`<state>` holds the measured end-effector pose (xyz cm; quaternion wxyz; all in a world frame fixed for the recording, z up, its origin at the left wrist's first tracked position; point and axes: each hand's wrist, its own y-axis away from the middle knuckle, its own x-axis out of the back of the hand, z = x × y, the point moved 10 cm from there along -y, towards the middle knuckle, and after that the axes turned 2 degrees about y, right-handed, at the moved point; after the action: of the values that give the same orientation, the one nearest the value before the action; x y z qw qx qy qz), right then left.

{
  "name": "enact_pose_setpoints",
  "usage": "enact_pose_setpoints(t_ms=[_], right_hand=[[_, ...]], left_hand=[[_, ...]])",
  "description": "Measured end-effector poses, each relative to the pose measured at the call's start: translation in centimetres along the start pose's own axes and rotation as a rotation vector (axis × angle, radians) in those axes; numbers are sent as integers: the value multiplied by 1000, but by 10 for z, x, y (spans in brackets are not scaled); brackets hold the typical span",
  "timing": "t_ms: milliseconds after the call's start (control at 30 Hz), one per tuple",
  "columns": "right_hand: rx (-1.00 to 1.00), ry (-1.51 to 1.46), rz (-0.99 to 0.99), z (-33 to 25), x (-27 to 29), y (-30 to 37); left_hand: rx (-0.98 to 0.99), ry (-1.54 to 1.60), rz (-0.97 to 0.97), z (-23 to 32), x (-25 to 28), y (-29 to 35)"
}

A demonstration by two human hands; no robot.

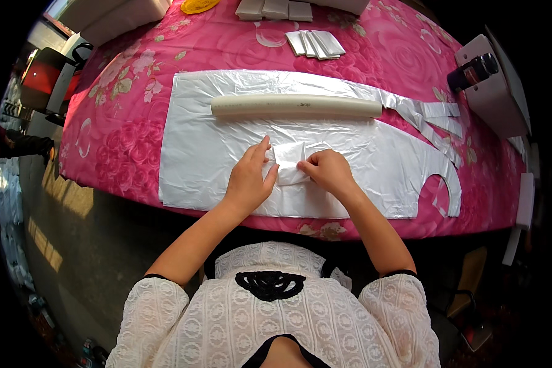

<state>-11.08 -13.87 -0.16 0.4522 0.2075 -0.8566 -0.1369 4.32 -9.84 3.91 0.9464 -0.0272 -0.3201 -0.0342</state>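
Note:
A small folded square of white plastic film (pixel 290 153) lies in front of me on a spread stack of thin white plastic aprons (pixel 202 165). My right hand (pixel 330 173) pinches the square's right edge between thumb and fingertips. At the square's left side, my left hand (pixel 249 176) rests with its fingers stretched and thumb apart, the fingertips close against the edge. Just beyond both hands, a long cream-white pipe (pixel 294 106) lies across the aprons. The aprons' straps and neck loop (pixel 451 184) spread toward the right.
A pink flowered cloth (pixel 129 135) covers the table. Farther back are several folded white packets (pixel 316 44), more white stacks (pixel 275 9) and a yellow dish (pixel 199 5). At right, a dark bottle (pixel 472 72) lies by a white box (pixel 494 101). A red-black chair (pixel 46 80) stands left.

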Motion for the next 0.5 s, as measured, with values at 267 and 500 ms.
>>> enact_pose_setpoints(t_ms=[267,500], right_hand=[[13,18,25,0,-1,-2],[55,45,151,-7,6,9]], left_hand=[[-289,-502,-160,22,-70,3],[-291,-481,-147,14,-80,2]])
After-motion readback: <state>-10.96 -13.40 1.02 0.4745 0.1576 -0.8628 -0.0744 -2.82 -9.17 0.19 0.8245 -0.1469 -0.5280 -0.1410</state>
